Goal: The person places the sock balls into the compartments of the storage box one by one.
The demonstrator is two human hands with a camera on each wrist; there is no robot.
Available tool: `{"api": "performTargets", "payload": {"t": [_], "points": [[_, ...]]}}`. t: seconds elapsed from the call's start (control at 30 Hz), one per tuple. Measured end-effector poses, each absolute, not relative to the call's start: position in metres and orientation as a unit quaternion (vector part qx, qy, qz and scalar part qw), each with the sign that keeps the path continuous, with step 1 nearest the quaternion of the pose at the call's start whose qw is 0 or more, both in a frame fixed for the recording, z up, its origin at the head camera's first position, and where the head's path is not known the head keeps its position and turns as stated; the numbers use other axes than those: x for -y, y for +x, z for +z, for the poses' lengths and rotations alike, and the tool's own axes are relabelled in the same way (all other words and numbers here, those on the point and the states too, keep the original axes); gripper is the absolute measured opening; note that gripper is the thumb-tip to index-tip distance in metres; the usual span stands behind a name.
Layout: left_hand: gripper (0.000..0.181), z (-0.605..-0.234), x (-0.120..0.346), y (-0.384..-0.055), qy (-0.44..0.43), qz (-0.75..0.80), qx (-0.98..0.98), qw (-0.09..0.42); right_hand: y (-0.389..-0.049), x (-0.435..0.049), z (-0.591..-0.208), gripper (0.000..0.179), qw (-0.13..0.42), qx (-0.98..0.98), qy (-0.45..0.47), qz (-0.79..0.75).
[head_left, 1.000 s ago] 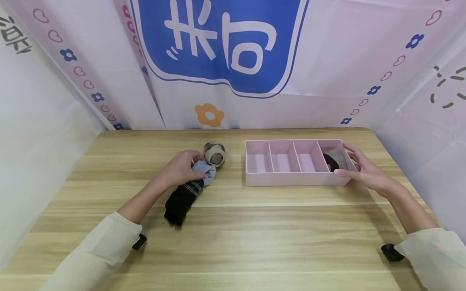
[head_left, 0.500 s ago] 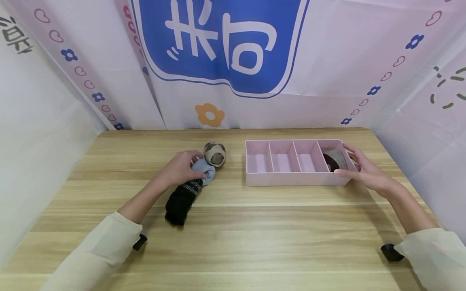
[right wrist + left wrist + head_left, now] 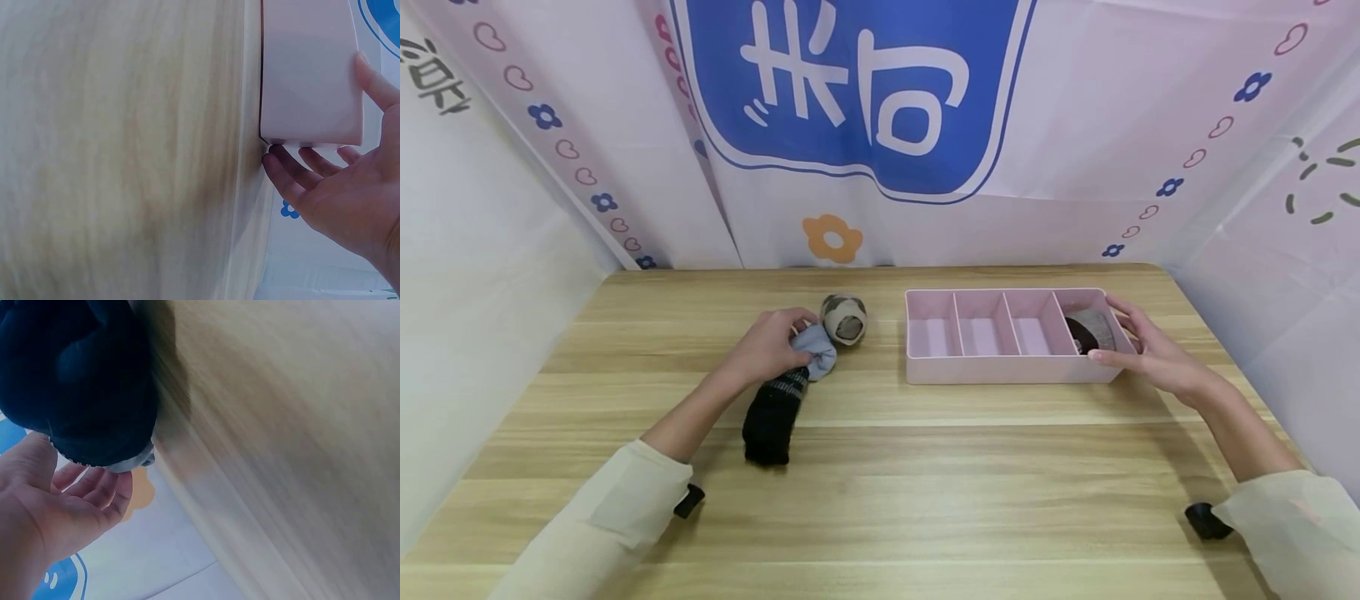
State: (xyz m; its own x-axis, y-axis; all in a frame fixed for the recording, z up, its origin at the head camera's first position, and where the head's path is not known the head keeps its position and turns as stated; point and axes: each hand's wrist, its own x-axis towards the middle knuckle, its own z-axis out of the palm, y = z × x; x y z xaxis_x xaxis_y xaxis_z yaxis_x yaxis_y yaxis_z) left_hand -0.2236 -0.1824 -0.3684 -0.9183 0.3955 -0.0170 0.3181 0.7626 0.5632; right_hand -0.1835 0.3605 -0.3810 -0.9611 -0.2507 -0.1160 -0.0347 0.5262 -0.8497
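Note:
My left hand pinches a light blue rolled sock between thumb and fingers. A black sock with a pale-patterned cuff lies against it, stretching toward the front. In the left wrist view the black sock looms large and hides much of the blue one. Just right of the blue sock sits a camouflage balled sock. At the right, my right hand grips the end of a pink divided box, thumb on its front rim. Fingertips meet the end wall in the right wrist view.
Inside the box's rightmost compartment lies a grey and dark brown rolled sock; the other compartments hold nothing. The wooden table ends at a printed cloth backdrop, with white cloth on both sides.
The blue sock has shifted a little left with my left hand, opening a small gap from the camouflage sock. The black sock has swung slightly toward the right at its lower end.

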Motion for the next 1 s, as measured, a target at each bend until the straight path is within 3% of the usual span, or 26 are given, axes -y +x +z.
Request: {"api": "performTargets", "payload": {"t": [1.0], "points": [[0.037, -0.356, 0.193, -0.217, 0.187, 0.374, -0.908, -0.014, -0.184, -0.361, -0.381, 0.102, 0.118, -0.867, -0.078, -0.478]]}}
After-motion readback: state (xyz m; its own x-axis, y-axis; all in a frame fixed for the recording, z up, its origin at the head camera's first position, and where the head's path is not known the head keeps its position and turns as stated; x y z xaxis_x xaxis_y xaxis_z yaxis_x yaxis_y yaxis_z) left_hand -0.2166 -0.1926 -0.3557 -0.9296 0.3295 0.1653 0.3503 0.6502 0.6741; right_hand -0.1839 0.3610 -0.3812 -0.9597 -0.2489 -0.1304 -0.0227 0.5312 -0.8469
